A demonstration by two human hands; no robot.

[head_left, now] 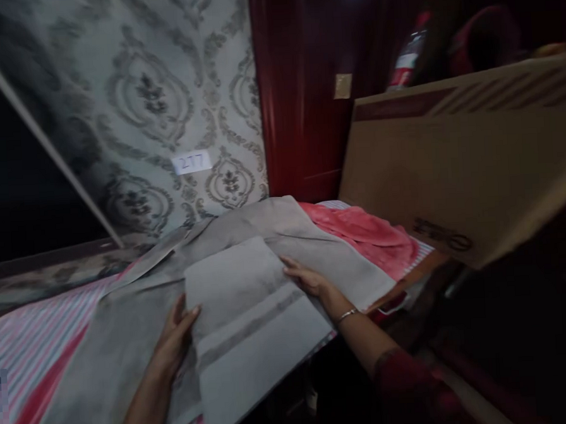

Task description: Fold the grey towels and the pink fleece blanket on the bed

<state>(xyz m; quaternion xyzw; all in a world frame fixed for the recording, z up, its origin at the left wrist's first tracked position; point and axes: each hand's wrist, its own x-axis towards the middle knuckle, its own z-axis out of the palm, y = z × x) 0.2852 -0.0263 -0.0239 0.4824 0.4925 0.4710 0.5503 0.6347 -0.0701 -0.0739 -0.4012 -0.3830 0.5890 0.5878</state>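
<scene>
L hand (174, 335) is at approx. 9 o'clock of the folded grey cloth (254, 343), fingers part-spread, thumb at its edge; R hand (309, 279) is at approx. 1-2 o'clock, fingers loosely bent at the opp. edge. Neither hand is clenched; can't tell if either actually pinches fabric. Key relation: the folded cloth lies btwn. the two, long axis approx. 11-to-5 by the look of it, w/ a darker band slanting 8-to-2. L hand sits closer to the wearer, R hand a bit farther out; both abt. equally near the cloth. Underneath, a bigger grey sheet (132, 334) spreads out, w/ striped fabric (37, 332) at 9. Farther off: pink cloth (364, 230) at 1-2, cardboard box (451, 159) at 2.
</scene>
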